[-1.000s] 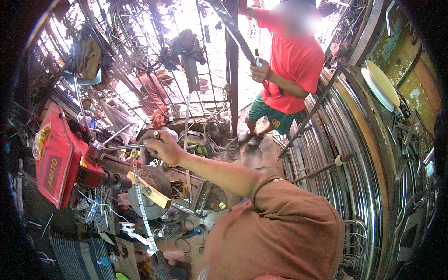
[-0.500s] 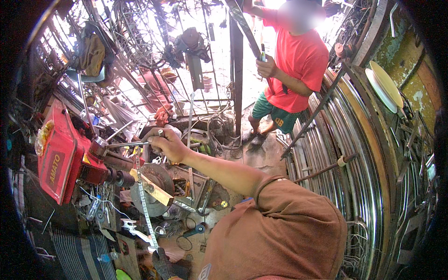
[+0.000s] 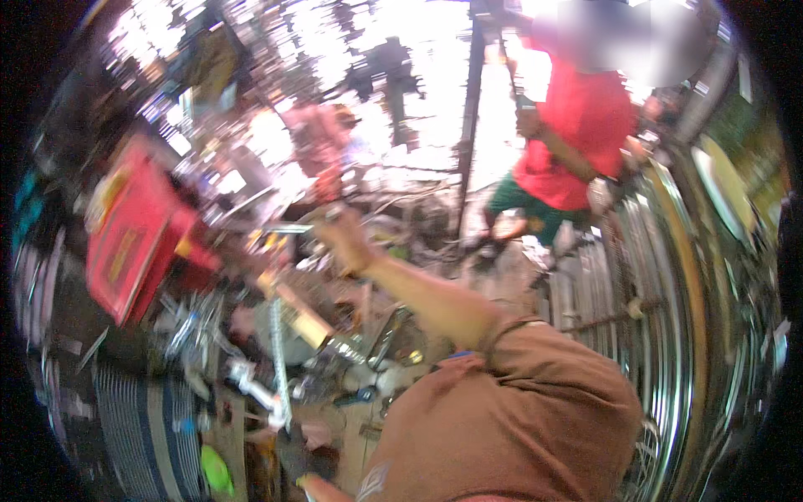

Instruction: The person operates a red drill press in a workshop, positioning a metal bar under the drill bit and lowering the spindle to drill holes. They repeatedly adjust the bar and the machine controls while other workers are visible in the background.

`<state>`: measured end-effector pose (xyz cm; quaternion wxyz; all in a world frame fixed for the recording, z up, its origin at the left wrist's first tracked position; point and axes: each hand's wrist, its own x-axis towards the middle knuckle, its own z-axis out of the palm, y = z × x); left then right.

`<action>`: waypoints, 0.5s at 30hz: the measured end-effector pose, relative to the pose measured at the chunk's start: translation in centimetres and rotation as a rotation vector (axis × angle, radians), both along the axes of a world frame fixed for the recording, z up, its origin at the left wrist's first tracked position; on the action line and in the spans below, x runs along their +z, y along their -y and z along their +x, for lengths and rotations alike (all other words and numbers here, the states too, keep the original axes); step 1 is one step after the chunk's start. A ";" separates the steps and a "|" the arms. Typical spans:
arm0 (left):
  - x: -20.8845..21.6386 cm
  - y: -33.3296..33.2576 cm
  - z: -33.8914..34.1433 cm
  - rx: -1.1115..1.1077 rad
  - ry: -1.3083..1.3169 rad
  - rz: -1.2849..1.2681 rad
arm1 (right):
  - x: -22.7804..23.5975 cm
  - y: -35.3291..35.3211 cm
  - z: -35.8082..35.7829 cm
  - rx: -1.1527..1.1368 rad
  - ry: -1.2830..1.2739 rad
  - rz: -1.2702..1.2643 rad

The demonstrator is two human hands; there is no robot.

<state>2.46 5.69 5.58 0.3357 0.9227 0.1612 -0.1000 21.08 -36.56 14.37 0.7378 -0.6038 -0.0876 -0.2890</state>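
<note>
Swinging sideways, the whole view is now showing the red drill press (image 3: 134, 247) and the co-worker (image 3: 581, 125) further right than half a second ago, and motion blur is smearing everything. Right of the drill press, the right hand (image 3: 341, 238) is gripping the outer end of a steel feed lever (image 3: 288, 227), fingers wrapping around it. Below and right of the press, the gloved left hand (image 3: 294, 452) is meeting the lower end of a pale patterned strip (image 3: 279, 360); whether it is clamping or merely touching it, the blur is leaving unclear. One wooden bar (image 3: 301, 318) is lying just right of the press, near the strip's upper end. Work at the press is seemingly under way, lever in hand; how much is finished and what is remaining, nothing is revealing. Counting up: one press, one gripped lever, one strip, one wooden bar, two working hands, one co-worker, and two round discs (image 3: 723, 188) standing far right of the press.
</note>
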 end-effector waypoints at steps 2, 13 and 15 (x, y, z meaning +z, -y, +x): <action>0.1 -0.6 -0.6 -0.047 0.146 0.065 | 0.4 -0.6 -0.7 0.230 -0.169 0.195; 0.3 0.8 -0.4 -0.062 0.158 0.026 | 1.8 -0.3 -1.6 0.210 -0.091 0.185; 0.7 1.0 -0.3 -0.067 0.124 0.101 | 1.7 -0.2 -1.7 0.197 -0.138 0.190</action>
